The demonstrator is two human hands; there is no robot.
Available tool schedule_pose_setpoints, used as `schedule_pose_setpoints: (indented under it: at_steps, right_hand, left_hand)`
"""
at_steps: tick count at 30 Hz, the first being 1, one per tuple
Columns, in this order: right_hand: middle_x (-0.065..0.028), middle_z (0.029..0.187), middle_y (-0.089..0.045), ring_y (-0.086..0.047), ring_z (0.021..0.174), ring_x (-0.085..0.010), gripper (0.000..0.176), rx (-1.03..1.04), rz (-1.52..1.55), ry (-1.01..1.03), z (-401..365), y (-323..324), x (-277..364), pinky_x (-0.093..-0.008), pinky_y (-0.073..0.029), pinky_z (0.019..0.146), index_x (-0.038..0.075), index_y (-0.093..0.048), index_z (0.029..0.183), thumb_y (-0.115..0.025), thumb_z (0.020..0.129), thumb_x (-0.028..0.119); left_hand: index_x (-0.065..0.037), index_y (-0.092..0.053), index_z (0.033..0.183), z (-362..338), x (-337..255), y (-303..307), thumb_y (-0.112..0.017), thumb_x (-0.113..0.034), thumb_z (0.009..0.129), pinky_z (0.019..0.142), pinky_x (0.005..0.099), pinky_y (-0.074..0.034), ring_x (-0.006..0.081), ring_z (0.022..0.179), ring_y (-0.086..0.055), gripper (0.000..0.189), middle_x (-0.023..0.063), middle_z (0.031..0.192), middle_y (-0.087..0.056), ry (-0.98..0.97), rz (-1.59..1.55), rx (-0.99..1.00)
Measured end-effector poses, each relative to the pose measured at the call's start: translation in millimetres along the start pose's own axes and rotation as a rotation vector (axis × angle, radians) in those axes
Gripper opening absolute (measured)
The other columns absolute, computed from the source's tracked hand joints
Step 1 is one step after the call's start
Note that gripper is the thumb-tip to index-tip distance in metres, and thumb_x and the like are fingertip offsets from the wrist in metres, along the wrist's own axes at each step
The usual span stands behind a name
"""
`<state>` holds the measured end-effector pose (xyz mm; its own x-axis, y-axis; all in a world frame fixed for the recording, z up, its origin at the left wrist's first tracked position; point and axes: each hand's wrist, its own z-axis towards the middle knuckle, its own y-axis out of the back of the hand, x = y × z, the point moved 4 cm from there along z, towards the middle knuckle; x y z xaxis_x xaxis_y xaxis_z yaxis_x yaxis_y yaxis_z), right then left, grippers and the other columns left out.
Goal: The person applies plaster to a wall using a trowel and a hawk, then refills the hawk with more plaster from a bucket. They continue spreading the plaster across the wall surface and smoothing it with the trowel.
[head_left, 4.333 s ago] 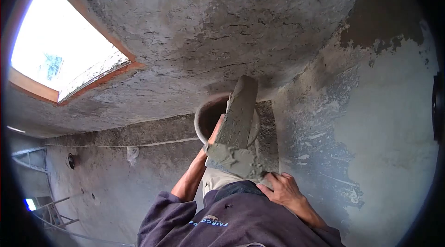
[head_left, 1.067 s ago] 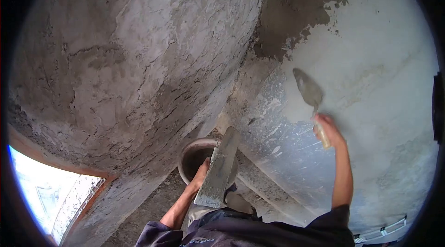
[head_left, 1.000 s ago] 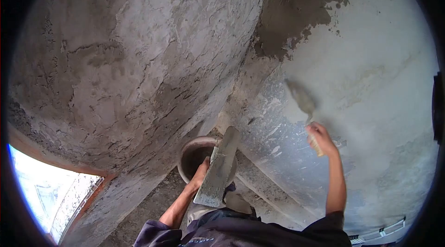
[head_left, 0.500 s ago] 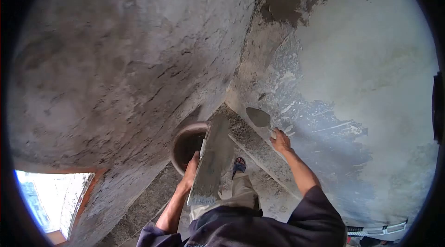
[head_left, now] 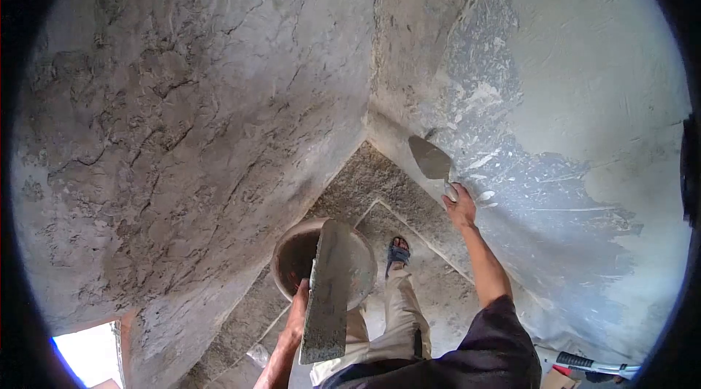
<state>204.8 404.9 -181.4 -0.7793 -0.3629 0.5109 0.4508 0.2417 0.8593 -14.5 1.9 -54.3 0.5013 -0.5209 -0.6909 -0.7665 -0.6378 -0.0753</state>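
Note:
My right hand [head_left: 460, 205] is closed around the handle of a pointed trowel [head_left: 431, 158], its blade close to the right wall near the corner. In my left hand [head_left: 296, 312] is a long, flat plasterer's board [head_left: 330, 294], smeared with grey mortar and tilted up on edge. The fingers grip its left side, partly hidden by it. Beneath the board in this view, a round basin [head_left: 363, 261] shows on both sides, dark inside on the left.
A rough plaster wall [head_left: 168, 133] rises on the left and a partly smoothed wall [head_left: 584, 82] on the right, meeting in a corner ahead. My sandalled foot [head_left: 398, 250] stands on the rough floor. A bright opening [head_left: 87, 356] is at lower left.
The view has shifted. The board now covers the middle of the basin instead of lying along its right side. The trowel sits further right and higher in view, still in my right hand.

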Motion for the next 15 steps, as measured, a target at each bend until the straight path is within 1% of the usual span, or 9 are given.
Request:
schedule_pose_setpoints:
  at_steps: [2, 4, 5, 7, 8, 10, 13, 14, 15]
  right_hand:
    - [-0.0177, 0.103, -0.057, -0.057, 0.095, -0.0381, 0.045, -0.04, -0.001, -0.013, -3.7, 19.1, 13.2, -0.0461, -0.047, 0.075, 0.012, -0.049, 0.114, -0.069, 0.075, 0.023]
    - [-0.017, 0.104, -0.056, -0.057, 0.093, -0.038, 0.045, -0.131, 0.026, 0.001, -3.3, 46.7, 34.2, -0.0453, -0.048, 0.075, 0.012, -0.05, 0.113, -0.07, 0.074, 0.02]
    - [-0.017, 0.104, -0.056, -0.057, 0.093, -0.038, 0.045, -0.14, 0.024, 0.006, -2.7, 56.6, 41.7, -0.0453, -0.048, 0.075, 0.012, -0.05, 0.113, -0.07, 0.074, 0.02]
    - [-0.0158, 0.104, -0.056, -0.058, 0.091, -0.0373, 0.046, -0.207, -0.006, 0.053, 0.5, 79.0, 57.2, -0.0442, -0.048, 0.073, 0.01, -0.049, 0.114, -0.071, 0.074, 0.019]
    - [-0.0158, 0.104, -0.056, -0.058, 0.091, -0.0373, 0.046, -0.215, -0.008, 0.062, 0.0, 92.4, 65.1, -0.0442, -0.048, 0.073, 0.01, -0.049, 0.114, -0.071, 0.074, 0.019]
    - [-0.0151, 0.103, -0.057, -0.059, 0.09, -0.0373, 0.045, -0.24, -0.04, 0.138, 2.1, 123.0, 90.4, -0.0426, -0.049, 0.073, 0.008, -0.051, 0.113, -0.071, 0.075, 0.019]
    - [-0.0161, 0.101, -0.059, -0.06, 0.088, -0.0364, 0.043, -0.249, 0.063, 0.26, 3.9, 177.3, 139.4, -0.0404, -0.049, 0.073, 0.005, -0.053, 0.112, -0.071, 0.075, 0.019]
    - [-0.0161, 0.101, -0.059, -0.06, 0.088, -0.0364, 0.043, -0.277, 0.065, 0.293, 10.2, 198.4, 157.4, -0.0404, -0.049, 0.073, 0.005, -0.053, 0.112, -0.071, 0.075, 0.019]
    - [-0.0165, 0.102, -0.06, -0.06, 0.088, -0.0355, 0.044, -0.22, 0.177, 0.349, 16.1, 217.0, 175.6, -0.0398, -0.05, 0.073, 0.004, -0.054, 0.112, -0.072, 0.075, 0.02]
  left_hand:
    - [0.003, -0.046, 0.117, -7.0, -9.2, -10.3, -0.028, -0.037, 0.098, 0.094, 0.0315, -0.035, 0.0196, 0.102, -0.047, 0.048, 0.0138, 0.113, -0.055, -0.031, 0.087, -0.019]
    - [0.004, -0.046, 0.116, -10.6, -23.0, -20.2, -0.03, -0.033, 0.098, 0.093, 0.0327, -0.037, 0.0201, 0.099, -0.048, 0.043, 0.0154, 0.113, -0.055, -0.226, 0.367, -0.026]
    - [0.004, -0.046, 0.116, -9.0, -22.1, -22.6, -0.03, -0.033, 0.098, 0.093, 0.0327, -0.037, 0.0201, 0.099, -0.048, 0.043, 0.0154, 0.113, -0.055, -0.236, 0.364, -0.024]
    - [0.004, -0.044, 0.118, -4.0, -16.8, -30.3, -0.032, -0.027, 0.098, 0.093, 0.0331, -0.037, 0.0201, 0.099, -0.048, 0.039, 0.0161, 0.115, -0.055, -0.097, 0.086, 0.029]
    - [0.004, -0.044, 0.118, -8.4, -18.1, -34.5, -0.032, -0.027, 0.098, 0.093, 0.0331, -0.037, 0.0201, 0.099, -0.048, 0.039, 0.0161, 0.115, -0.055, -0.108, 0.081, 0.031]
    - [0.003, -0.044, 0.114, -19.4, -44.9, -44.8, -0.036, -0.028, 0.096, 0.091, 0.0335, -0.038, 0.0201, 0.097, -0.048, 0.037, 0.0171, 0.112, -0.056, -0.304, 0.328, -0.014]
    - [0.003, -0.043, 0.109, -32.4, -65.9, -48.8, -0.04, -0.029, 0.094, 0.089, 0.0342, -0.039, 0.0201, 0.097, -0.049, 0.035, 0.0185, 0.108, -0.057, -0.421, 0.482, -0.04]
    - [0.003, -0.043, 0.109, -36.3, -77.3, -50.9, -0.04, -0.029, 0.094, 0.089, 0.0342, -0.039, 0.0201, 0.097, -0.049, 0.035, 0.0185, 0.108, -0.057, -0.46, 0.471, -0.053]
    - [0.002, -0.043, 0.108, -42.6, -88.5, -53.9, -0.042, -0.03, 0.093, 0.089, 0.0348, -0.039, 0.0199, 0.097, -0.049, 0.036, 0.0187, 0.107, -0.057, -0.45, 0.5, -0.058]
